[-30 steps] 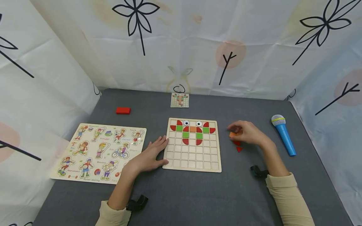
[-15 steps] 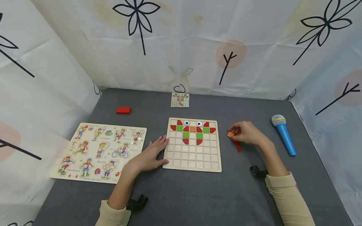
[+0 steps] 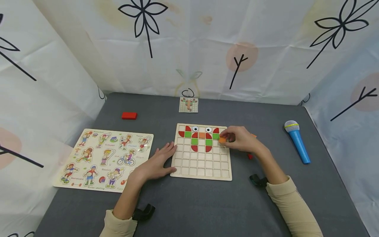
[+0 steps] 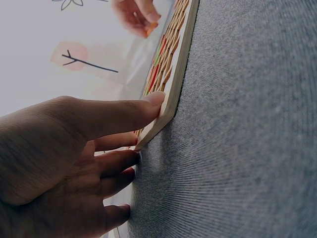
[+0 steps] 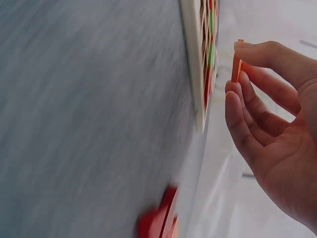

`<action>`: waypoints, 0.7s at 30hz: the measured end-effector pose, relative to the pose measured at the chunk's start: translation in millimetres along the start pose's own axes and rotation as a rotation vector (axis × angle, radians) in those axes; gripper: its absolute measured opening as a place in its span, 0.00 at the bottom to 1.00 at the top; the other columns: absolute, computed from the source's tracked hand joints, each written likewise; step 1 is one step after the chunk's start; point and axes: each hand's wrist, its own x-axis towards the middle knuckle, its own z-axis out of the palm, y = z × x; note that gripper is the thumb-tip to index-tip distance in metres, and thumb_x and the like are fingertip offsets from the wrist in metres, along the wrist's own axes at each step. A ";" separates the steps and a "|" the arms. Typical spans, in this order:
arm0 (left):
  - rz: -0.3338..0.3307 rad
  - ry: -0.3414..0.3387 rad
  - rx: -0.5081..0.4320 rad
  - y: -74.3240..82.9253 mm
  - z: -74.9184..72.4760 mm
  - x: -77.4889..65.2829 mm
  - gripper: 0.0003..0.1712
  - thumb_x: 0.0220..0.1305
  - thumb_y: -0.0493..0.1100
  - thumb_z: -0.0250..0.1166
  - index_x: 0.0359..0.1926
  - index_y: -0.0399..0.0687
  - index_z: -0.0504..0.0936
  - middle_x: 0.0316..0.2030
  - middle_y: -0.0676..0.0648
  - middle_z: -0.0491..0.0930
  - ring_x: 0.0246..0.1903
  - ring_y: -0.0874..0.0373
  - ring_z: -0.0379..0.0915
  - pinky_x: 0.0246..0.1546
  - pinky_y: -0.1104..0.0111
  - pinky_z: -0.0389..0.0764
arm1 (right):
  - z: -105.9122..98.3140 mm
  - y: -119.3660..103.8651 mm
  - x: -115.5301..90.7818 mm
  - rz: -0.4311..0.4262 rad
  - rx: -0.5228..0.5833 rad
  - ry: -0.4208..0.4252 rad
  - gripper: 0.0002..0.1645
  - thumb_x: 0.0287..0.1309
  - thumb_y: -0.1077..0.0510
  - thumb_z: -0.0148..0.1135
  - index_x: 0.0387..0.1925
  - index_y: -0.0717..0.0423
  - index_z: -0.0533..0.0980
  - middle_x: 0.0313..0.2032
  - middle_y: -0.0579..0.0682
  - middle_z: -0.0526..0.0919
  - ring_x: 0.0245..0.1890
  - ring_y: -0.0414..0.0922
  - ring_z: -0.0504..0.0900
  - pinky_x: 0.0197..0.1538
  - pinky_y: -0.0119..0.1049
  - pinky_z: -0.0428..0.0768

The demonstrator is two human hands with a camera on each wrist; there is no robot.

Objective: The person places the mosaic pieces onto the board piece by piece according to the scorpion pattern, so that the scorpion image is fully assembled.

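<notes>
A wooden grid board (image 3: 195, 164) lies mid-table, with red quarter-round, green and orange square tiles and two eye tiles in its upper rows. My left hand (image 3: 157, 164) rests at its left edge, fingers spread; in the left wrist view the thumb (image 4: 156, 99) lies on the board's rim. Over the board's right side my right hand (image 3: 241, 138) pinches an orange square tile (image 3: 222, 140) between thumb and fingertips. The right wrist view shows this orange tile (image 5: 237, 64) edge-on, held above the board's surface. Red pieces (image 3: 250, 156) lie partly hidden beneath the right forearm.
A picture puzzle board (image 3: 100, 161) lies at the left, its right part under the left arm. Behind it is a red block (image 3: 129, 116). A small pattern card (image 3: 188, 105) stands at the back. A blue toy microphone (image 3: 298, 144) lies at the right.
My right hand has picked up the orange tile from the loose pieces and carried it left, over the board's right side. The left hand stays in place at the board's edge.
</notes>
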 end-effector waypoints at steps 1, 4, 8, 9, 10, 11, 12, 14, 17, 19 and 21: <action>0.001 0.000 0.001 -0.2 0.2 0.1 0.53 0.70 0.49 0.74 0.86 0.41 0.57 0.88 0.39 0.49 0.88 0.36 0.41 0.84 0.30 0.44 | 1.9 -3.2 3.5 -0.013 0.007 -0.007 0.17 0.61 0.62 0.78 0.51 0.61 0.88 0.43 0.53 0.92 0.38 0.45 0.88 0.44 0.41 0.89; -0.002 0.002 0.018 -1.4 1.0 0.4 0.53 0.70 0.48 0.75 0.86 0.41 0.57 0.88 0.39 0.49 0.88 0.37 0.41 0.84 0.31 0.45 | 7.6 -11.7 13.6 -0.059 0.012 -0.029 0.16 0.62 0.62 0.78 0.51 0.61 0.88 0.43 0.52 0.92 0.38 0.46 0.87 0.45 0.42 0.88; 0.006 0.003 0.022 -0.8 0.6 -0.1 0.53 0.70 0.49 0.75 0.86 0.42 0.57 0.88 0.39 0.49 0.88 0.37 0.41 0.84 0.31 0.45 | 16.0 -19.1 26.2 -0.115 0.028 -0.066 0.15 0.63 0.63 0.76 0.51 0.62 0.88 0.45 0.55 0.91 0.41 0.48 0.88 0.46 0.43 0.88; 0.016 0.003 0.014 -1.9 0.8 -0.1 0.53 0.70 0.49 0.75 0.86 0.42 0.57 0.88 0.39 0.49 0.88 0.37 0.41 0.84 0.30 0.45 | 18.2 -20.7 29.0 -0.121 0.033 -0.076 0.15 0.63 0.63 0.76 0.51 0.62 0.88 0.46 0.55 0.91 0.41 0.48 0.89 0.47 0.44 0.89; 0.019 -0.001 0.001 0.0 -0.7 -0.8 0.53 0.70 0.50 0.74 0.86 0.42 0.57 0.88 0.38 0.49 0.88 0.36 0.41 0.83 0.29 0.45 | 20.1 -22.4 31.7 -0.127 0.035 -0.084 0.15 0.63 0.63 0.76 0.51 0.62 0.89 0.46 0.55 0.91 0.42 0.49 0.89 0.47 0.44 0.89; 0.029 0.000 -0.007 -0.8 -0.6 -1.0 0.53 0.70 0.51 0.74 0.86 0.43 0.57 0.88 0.38 0.49 0.89 0.37 0.40 0.83 0.29 0.45 | 21.8 -23.9 34.2 -0.133 0.032 -0.092 0.15 0.63 0.63 0.76 0.50 0.62 0.89 0.46 0.55 0.91 0.42 0.49 0.89 0.48 0.45 0.89; 0.030 -0.004 -0.016 0.6 -1.9 -1.6 0.53 0.71 0.51 0.74 0.86 0.43 0.57 0.88 0.38 0.49 0.89 0.37 0.40 0.83 0.29 0.44 | 23.5 -25.3 36.6 -0.139 0.027 -0.101 0.15 0.63 0.62 0.77 0.50 0.62 0.89 0.45 0.55 0.91 0.42 0.49 0.90 0.48 0.45 0.90; 0.028 -0.006 -0.029 2.9 -3.4 -2.4 0.53 0.70 0.50 0.74 0.86 0.42 0.57 0.88 0.37 0.49 0.88 0.36 0.40 0.83 0.28 0.44 | 26.3 -28.4 41.1 -0.148 0.017 -0.119 0.15 0.64 0.61 0.77 0.50 0.61 0.89 0.45 0.55 0.91 0.43 0.49 0.90 0.49 0.46 0.89; 0.006 -0.004 -0.011 1.0 -1.3 -0.9 0.53 0.69 0.49 0.75 0.86 0.41 0.57 0.88 0.38 0.49 0.89 0.37 0.40 0.84 0.30 0.44 | 29.4 -33.2 47.2 -0.149 -0.011 -0.145 0.15 0.64 0.60 0.77 0.51 0.61 0.89 0.45 0.54 0.91 0.43 0.49 0.90 0.50 0.45 0.89; -0.018 -0.007 0.002 -0.1 0.1 0.5 0.54 0.69 0.48 0.75 0.86 0.42 0.57 0.88 0.41 0.48 0.89 0.39 0.40 0.85 0.33 0.43 | 30.6 -36.5 50.4 -0.145 -0.025 -0.159 0.15 0.65 0.61 0.76 0.52 0.62 0.89 0.45 0.55 0.91 0.44 0.49 0.89 0.50 0.46 0.89; -0.027 -0.005 0.019 -4.4 2.6 2.7 0.54 0.69 0.48 0.75 0.86 0.43 0.56 0.88 0.42 0.48 0.89 0.41 0.40 0.86 0.34 0.44 | 32.4 -38.7 53.8 -0.138 -0.044 -0.168 0.14 0.66 0.62 0.75 0.51 0.61 0.89 0.46 0.55 0.91 0.44 0.49 0.88 0.51 0.44 0.88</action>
